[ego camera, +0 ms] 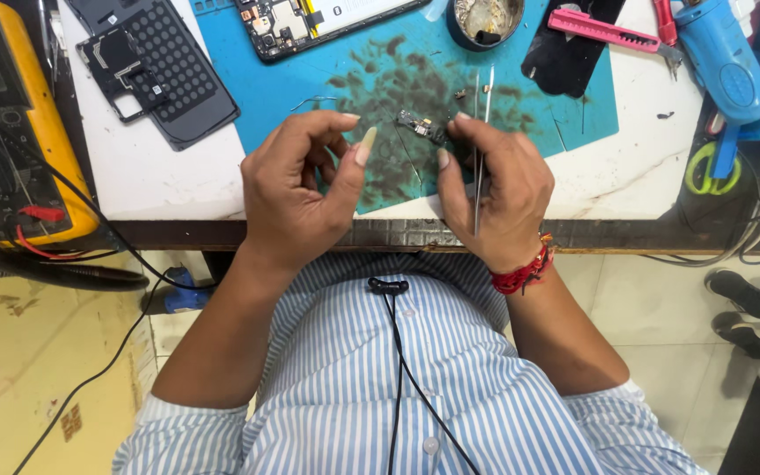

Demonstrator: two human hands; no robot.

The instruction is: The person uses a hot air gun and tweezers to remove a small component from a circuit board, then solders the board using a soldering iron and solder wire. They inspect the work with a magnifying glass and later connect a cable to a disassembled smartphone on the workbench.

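Count from my feed: two hands, one small circuit board, one pair of tweezers, one opened phone, two dark back-cover pieces, one multimeter, one pair of scissors.

My right hand (490, 189) has the small circuit board (422, 127) pinched between thumb and fingertip, held just above the blue work mat (310, 88), near the mat's front edge and roughly centre of the bench. The same hand also carries the tweezers (482, 149), tucked along the palm with the tips pointing away from me, past the board. So the right fingers are clamped on the board, with the tool held alongside.

My left hand (296, 185) is beside the board but not touching it. Its fingers are curled, thumb and index apart, nothing in it. The thumb has a long nail.

The board is tiny, dark and narrow, with small metallic parts on it. Finer detail is too small to tell.

The mat is stained dark in the middle. The opened phone (310, 22) lies at the mat's far edge, internals up. The two back-cover pieces (156, 70) sit left of the mat on the white table (160, 176). The yellow multimeter (10, 114) is at far left, a round tin (484, 19) at the far side, a blue tool (723, 57) at far right, and the green-handled scissors (705, 167) below it.
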